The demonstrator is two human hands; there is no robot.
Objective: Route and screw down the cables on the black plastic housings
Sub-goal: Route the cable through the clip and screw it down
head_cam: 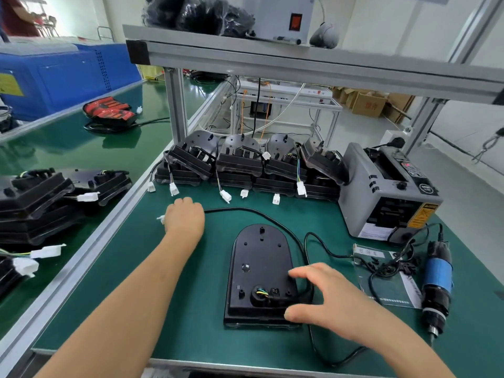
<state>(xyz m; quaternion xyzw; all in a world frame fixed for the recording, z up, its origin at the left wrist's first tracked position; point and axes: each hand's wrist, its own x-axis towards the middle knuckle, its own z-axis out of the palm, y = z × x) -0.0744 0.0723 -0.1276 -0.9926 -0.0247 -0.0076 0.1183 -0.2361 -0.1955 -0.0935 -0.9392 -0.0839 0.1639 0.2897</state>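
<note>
A black plastic housing lies flat on the green mat in front of me, its rounded end away from me. A black cable leaves its near end, where coloured wires show, curves up along the right side and runs left across the mat. My left hand is closed around the far end of that cable, and a white connector sticks out past the fingers. My right hand lies over the housing's near right corner, fingers spread, thumb on the front edge and a finger on the top face.
Two rows of finished housings with white connectors line the back of the mat. A grey tape dispenser stands at the right. An electric screwdriver lies at the far right beside a bag of small black parts. More housings are stacked at left.
</note>
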